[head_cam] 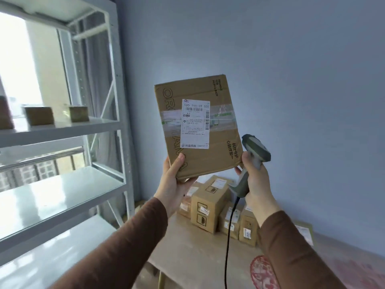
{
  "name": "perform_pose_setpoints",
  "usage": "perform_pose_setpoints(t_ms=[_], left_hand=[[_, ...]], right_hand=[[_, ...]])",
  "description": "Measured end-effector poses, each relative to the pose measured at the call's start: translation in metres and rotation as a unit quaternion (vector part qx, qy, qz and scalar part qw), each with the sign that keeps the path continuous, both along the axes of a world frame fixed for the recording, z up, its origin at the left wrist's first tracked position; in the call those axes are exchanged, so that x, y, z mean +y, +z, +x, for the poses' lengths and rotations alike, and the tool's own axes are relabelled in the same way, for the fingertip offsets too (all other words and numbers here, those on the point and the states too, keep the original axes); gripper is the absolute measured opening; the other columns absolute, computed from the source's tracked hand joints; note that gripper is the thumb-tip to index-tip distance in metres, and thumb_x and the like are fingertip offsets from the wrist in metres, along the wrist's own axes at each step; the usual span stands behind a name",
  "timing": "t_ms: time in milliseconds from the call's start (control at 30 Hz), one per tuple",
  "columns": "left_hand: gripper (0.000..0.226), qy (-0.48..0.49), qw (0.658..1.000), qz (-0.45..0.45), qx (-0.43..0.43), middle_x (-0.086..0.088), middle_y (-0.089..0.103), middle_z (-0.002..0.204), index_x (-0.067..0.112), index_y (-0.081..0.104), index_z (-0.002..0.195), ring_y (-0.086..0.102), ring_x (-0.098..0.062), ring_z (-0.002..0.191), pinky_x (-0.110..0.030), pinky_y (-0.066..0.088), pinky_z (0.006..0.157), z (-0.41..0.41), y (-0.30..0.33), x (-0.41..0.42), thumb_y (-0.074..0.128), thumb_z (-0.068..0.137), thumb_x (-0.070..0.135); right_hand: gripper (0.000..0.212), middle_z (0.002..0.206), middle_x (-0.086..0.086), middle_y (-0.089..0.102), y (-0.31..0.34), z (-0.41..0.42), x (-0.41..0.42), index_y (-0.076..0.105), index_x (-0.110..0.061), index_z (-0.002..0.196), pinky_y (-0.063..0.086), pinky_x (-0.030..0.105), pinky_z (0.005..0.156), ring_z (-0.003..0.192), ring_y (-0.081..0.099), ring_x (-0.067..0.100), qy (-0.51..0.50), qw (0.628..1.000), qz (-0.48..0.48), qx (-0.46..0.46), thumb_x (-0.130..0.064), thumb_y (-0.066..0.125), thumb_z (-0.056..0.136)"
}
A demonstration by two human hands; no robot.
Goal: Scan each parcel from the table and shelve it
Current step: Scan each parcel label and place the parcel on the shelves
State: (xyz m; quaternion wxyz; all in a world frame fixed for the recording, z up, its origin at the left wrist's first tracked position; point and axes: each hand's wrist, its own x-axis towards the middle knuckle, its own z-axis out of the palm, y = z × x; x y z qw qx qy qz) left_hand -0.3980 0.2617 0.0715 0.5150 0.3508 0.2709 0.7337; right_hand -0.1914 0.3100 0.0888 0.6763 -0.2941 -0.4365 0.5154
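Flat parcel (200,126) held upright mid-air, label facing camera, left hand (174,180) gripping its bottom-left corner. Right hand (255,178) clenched round scanner (253,155) just beside it, probably touching. More parcels (210,207) on worktop (187,257) below; shelf rack (62,130) left.

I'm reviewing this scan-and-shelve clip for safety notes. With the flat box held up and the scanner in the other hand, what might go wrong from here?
1. The left hand grips the flat parcel only at its lower corner, so it may tip or slip.
2. The scanner in the right hand sits beside the parcel's edge, not facing the label, so the scan may miss.
3. The scanner's cable hangs by the parcels on the table and could snag one.
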Motion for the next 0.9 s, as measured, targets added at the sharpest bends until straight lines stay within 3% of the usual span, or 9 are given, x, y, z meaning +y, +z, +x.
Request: perform_pose_setpoints(t_ms=[133,300,367,433,500,567,667,767,900], left_hand=[[0.077,0.069,0.992,-0.035,0.096,-0.004,0.063,0.143,0.031,0.044,0.149,0.065,-0.019,0.126,-0.048,0.053,0.104,-0.073,0.012,-0.054,0.074,0.081,0.052],[0.064,0.149,0.964,-0.099,0.195,0.022,0.06,0.13,0.045,0.052,0.142,0.053,-0.002,0.122,-0.053,0.028,0.12,-0.177,0.023,-0.141,0.063,0.083,0.069],[0.081,0.195,0.955,-0.099,0.202,0.02,0.064,0.122,0.036,0.049,0.148,0.067,0.008,0.098,-0.031,0.056,0.095,-0.223,0.022,-0.182,0.065,0.079,0.075],[0.096,0.237,0.941,-0.101,0.22,0.018,0.062,0.123,0.032,0.045,0.153,0.068,0.012,0.085,-0.015,0.055,0.069,-0.266,0.017,-0.228,0.068,0.073,0.079],[0.086,0.268,0.93,-0.09,0.236,0.013,0.064,0.137,0.03,0.046,0.153,0.068,0.006,0.105,-0.019,0.052,0.092,-0.309,0.013,-0.277,0.068,0.081,0.072],[0.063,0.293,0.922,-0.07,0.245,0.01,0.065,0.142,0.029,0.051,0.15,0.06,-0.004,0.129,-0.031,0.035,0.117,-0.352,0.005,-0.324,0.064,0.095,0.055],[0.053,0.32,0.916,-0.072,0.231,0.011,0.065,0.142,0.031,0.052,0.148,0.055,-0.007,0.137,-0.035,0.029,0.118,-0.406,-0.015,-0.396,0.062,0.099,0.048],[0.05,0.358,0.904,-0.107,0.205,0.017,0.066,0.139,0.036,0.055,0.143,0.057,0.0,0.131,-0.034,0.028,0.119,-0.452,-0.043,-0.467,0.064,0.097,0.051],[0.049,0.404,0.884,-0.15,0.18,0.016,0.065,0.141,0.038,0.055,0.144,0.056,-0.005,0.135,-0.034,0.03,0.116,-0.493,-0.082,-0.543,0.063,0.097,0.05]], right_hand=[[0.022,0.121,0.011,0.073,-0.004,-0.081,-0.015,0.069,-0.026,0.114,0.06,0.03,0.085,0.117,0.067,0.027,0.066,0.998,0.001,-0.018,-0.032,0.074,0.094],[0.019,0.119,0.013,0.073,-0.006,-0.198,-0.065,0.07,-0.023,0.114,0.053,0.035,0.097,0.108,0.067,0.03,0.144,0.988,0.025,-0.04,-0.03,0.072,0.096],[0.029,0.106,0.0,0.075,-0.006,-0.249,-0.093,0.068,-0.016,0.123,0.054,0.029,0.088,0.093,0.07,0.012,0.174,0.983,0.04,-0.043,-0.028,0.072,0.097],[0.033,0.102,-0.007,0.075,-0.006,-0.3,-0.129,0.068,-0.013,0.124,0.054,0.019,0.074,0.083,0.07,0.003,0.201,0.978,0.046,-0.046,-0.028,0.073,0.096],[0.023,0.101,-0.007,0.078,-0.009,-0.35,-0.169,0.071,-0.02,0.115,0.055,0.016,0.062,0.084,0.072,0.005,0.233,0.971,0.044,-0.038,-0.029,0.075,0.095],[0.016,0.099,-0.003,0.077,-0.014,-0.397,-0.21,0.073,-0.022,0.108,0.054,0.019,0.064,0.088,0.069,0.012,0.261,0.963,0.046,-0.044,-0.031,0.075,0.094],[0.016,0.106,0.007,0.077,-0.034,-0.462,-0.268,0.073,-0.024,0.105,0.055,0.031,0.086,0.096,0.068,0.017,0.304,0.951,0.026,-0.043,-0.032,0.078,0.091],[0.021,0.106,-0.002,0.079,-0.06,-0.524,-0.327,0.074,-0.024,0.109,0.05,0.044,0.1,0.104,0.068,0.023,0.346,0.935,0.017,-0.073,-0.033,0.079,0.09],[0.034,0.108,-0.006,0.078,-0.093,-0.584,-0.393,0.075,-0.033,0.105,0.057,0.054,0.085,0.108,0.067,0.025,0.425,0.899,-0.023,-0.108,-0.048,0.086,0.077]])
